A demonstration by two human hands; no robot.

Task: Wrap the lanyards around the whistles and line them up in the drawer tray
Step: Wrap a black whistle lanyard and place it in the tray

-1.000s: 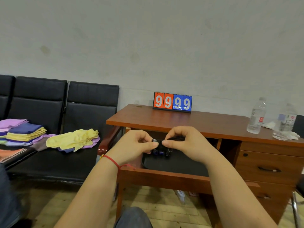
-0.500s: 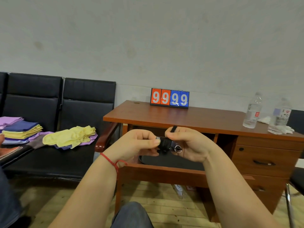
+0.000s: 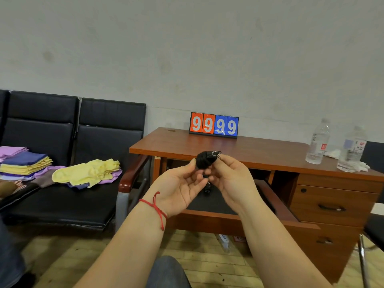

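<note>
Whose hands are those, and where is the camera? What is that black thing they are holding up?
No machine here, just a person. The camera sits on their head and looks down, so you see their own arms. The left hand, with a red string on its wrist, and the right hand together hold a black whistle with its cord wound around it. Below is an open drawer of the wooden desk. On the desk stand a scoreboard showing 9999 and two water bottles. Folded cloths lie on the black seats.

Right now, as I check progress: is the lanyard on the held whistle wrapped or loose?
Wrapped: the whistle is a tight black bundle with its metal ring poking out, pinched between left hand and right hand.
</note>
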